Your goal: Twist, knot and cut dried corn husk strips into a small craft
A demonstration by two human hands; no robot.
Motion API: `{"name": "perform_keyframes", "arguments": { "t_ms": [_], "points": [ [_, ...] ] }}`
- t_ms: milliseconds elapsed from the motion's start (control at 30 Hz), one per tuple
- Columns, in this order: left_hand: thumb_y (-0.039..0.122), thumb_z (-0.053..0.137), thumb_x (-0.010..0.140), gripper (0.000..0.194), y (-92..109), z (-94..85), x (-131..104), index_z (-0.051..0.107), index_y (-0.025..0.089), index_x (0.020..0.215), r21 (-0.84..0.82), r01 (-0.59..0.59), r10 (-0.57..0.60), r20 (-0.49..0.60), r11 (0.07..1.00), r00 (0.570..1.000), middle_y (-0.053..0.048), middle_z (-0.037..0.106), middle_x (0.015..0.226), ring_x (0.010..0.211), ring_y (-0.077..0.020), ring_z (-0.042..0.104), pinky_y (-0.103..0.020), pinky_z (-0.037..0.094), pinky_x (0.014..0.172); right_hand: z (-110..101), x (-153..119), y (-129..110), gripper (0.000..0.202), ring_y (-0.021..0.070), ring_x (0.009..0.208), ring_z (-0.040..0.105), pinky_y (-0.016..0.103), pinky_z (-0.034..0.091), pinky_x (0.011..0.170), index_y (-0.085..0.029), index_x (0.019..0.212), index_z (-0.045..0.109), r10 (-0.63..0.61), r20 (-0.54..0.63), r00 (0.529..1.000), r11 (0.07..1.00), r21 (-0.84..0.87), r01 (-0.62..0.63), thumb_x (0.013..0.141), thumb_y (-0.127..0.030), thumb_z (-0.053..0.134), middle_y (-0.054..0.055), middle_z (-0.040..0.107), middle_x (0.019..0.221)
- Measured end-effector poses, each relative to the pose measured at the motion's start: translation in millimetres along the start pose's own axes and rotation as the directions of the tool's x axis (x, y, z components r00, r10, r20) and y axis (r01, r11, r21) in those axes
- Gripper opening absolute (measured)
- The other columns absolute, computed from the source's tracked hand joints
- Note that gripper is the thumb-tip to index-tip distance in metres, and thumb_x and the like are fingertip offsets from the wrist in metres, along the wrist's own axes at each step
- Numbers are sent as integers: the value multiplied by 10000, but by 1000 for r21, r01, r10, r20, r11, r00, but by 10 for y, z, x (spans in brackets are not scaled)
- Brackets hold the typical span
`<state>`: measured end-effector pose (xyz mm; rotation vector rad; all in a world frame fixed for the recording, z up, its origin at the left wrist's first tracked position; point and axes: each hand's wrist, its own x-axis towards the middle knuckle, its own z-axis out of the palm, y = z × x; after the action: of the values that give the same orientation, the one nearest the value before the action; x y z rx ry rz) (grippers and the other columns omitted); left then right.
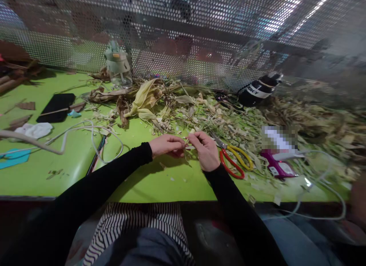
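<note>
My left hand (167, 145) and my right hand (205, 149) meet over the green table (171, 182), fingertips close together. Between them is a small pale piece of husk (186, 147), pinched by the fingers of both hands; its exact shape is too small to make out. Just right of my right hand lie scissors (236, 159) with one red and one yellow handle, their blades pointing up and left into the scraps. Dry husk scraps (211, 117) spread behind my hands, with a larger yellowish husk (144, 98) at their left.
A clear bottle (118, 68) and a black bottle (259, 91) stand or lean near the perforated metal screen (183, 37). A phone (55, 108), white cable (93, 132) and tissue (34, 130) lie left. A purple device (278, 167) with a cable lies right.
</note>
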<state>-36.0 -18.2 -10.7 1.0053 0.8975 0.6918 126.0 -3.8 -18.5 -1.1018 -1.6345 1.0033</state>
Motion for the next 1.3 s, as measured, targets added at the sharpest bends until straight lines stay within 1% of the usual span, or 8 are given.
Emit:
{"name": "perform_keyframes", "arguments": {
  "t_ms": [200,333,567,767,967,1133,1233,1300],
  "points": [
    [185,626,746,89,2,42,-16,664,112,781,-14,10,-9,16,1000,1000,-35,673,670,650,-95,634,-292,517,777,18,25,50,262,89,526,422,218,374,485,-196,637,545,78,-67,995,987,147,-67,724,-417,656,-43,476,593],
    [273,629,771,160,9,30,-30,656,115,784,-56,30,-28,30,998,999,-45,686,669,644,-99,632,-276,515,751,21,53,32,293,77,492,426,218,372,465,-194,641,552,155,-5,988,975,163,-152,703,-458,663,-47,495,586],
    [304,642,767,197,12,-44,-11,635,109,795,-241,11,-28,-67,970,997,-78,697,734,676,-130,655,-282,516,717,14,51,-22,356,69,479,425,200,306,413,-209,853,571,187,14,982,959,213,-185,752,-551,576,-40,520,640],
    [207,707,702,164,-73,-63,71,627,112,808,-270,-200,143,-216,942,966,-19,657,679,610,-75,613,-225,486,673,2,54,22,331,90,527,462,211,357,467,-186,814,533,122,96,988,987,-117,-110,762,-507,596,-23,546,642],
    [75,615,744,71,-21,-10,54,614,101,810,-200,-223,140,-359,954,923,8,629,641,557,-54,579,-187,460,594,23,5,6,339,99,469,432,235,337,466,-190,658,525,33,180,983,909,-414,45,843,-472,495,-29,493,531],
    [12,548,770,103,-16,23,77,592,103,791,-137,-236,167,-388,962,906,53,547,495,428,-32,488,-155,415,502,63,-25,-73,333,90,451,409,230,329,451,-195,631,490,3,342,940,942,-317,112,856,-441,488,-43,456,516],
    [54,520,813,86,-15,-22,85,571,120,831,-253,-185,88,-353,950,931,26,586,532,474,-64,565,-174,454,515,55,2,-47,322,91,440,400,226,338,427,-195,692,510,26,302,953,965,-255,55,857,-469,475,-46,459,526],
    [80,500,835,85,0,-68,77,568,124,862,-336,-139,28,-314,932,949,-10,629,590,533,-87,613,-196,491,551,37,28,-9,281,108,500,446,237,379,458,-188,781,533,-49,181,982,944,-313,104,856,-455,487,-20,517,615]
  ]
}}
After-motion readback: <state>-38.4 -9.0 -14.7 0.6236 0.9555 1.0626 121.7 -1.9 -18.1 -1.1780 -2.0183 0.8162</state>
